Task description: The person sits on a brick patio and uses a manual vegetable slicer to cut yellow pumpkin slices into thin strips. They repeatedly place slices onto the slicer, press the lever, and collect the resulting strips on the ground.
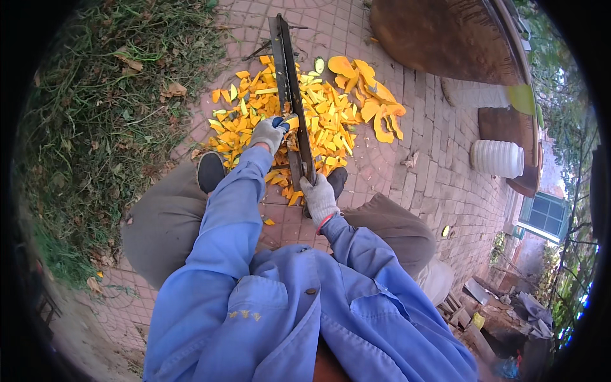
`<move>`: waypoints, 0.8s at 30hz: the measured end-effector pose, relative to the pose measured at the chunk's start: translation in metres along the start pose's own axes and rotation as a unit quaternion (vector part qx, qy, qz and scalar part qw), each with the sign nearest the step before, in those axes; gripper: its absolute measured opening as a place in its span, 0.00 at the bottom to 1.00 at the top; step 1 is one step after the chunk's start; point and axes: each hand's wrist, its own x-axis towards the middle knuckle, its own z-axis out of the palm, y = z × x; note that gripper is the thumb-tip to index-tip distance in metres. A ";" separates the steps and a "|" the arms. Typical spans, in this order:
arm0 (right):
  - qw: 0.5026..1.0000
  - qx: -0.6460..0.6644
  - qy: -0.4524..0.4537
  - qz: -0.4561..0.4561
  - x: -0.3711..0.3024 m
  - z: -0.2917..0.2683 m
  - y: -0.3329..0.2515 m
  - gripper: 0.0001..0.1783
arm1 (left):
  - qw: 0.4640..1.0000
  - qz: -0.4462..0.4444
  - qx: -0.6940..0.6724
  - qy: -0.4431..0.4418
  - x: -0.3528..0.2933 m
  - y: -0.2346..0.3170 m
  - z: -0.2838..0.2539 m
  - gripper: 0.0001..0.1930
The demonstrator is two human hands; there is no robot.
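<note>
My left hand (268, 135), in a grey work glove with dark blue patches, is closed on a piece of orange pumpkin (291, 121), held at the long lever cutter. My right hand (320, 199), in a light knitted glove, wraps round the near end of the cutter's dark blade arm (301, 114). The blade arm lies close alongside its narrow base (279, 60), which stretches away from me. Cut pumpkin pieces (328, 130) are heaped under and on both sides of the cutter. Bits of pumpkin stick to the base near my left hand.
Larger flat pumpkin slices (375, 95) lie right of the heap. Dry grass and vines (108, 127) cover the left side. Large brown vats (445, 38) and a white ribbed container (498, 158) stand at right. My shoes (211, 172) flank the heap on brick paving.
</note>
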 end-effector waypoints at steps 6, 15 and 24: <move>0.998 -0.055 0.009 -0.034 -0.027 -0.050 -0.043 0.21 | 0.999 0.032 0.015 0.014 0.001 -0.015 0.001 0.20; 1.000 -0.026 -0.003 0.008 -0.011 -0.003 -0.021 0.19 | 0.998 0.051 0.022 0.024 0.003 -0.008 0.009 0.17; 0.997 -0.079 -0.007 -0.022 -0.022 -0.059 -0.047 0.20 | 0.995 0.056 0.072 0.047 0.003 0.003 0.006 0.36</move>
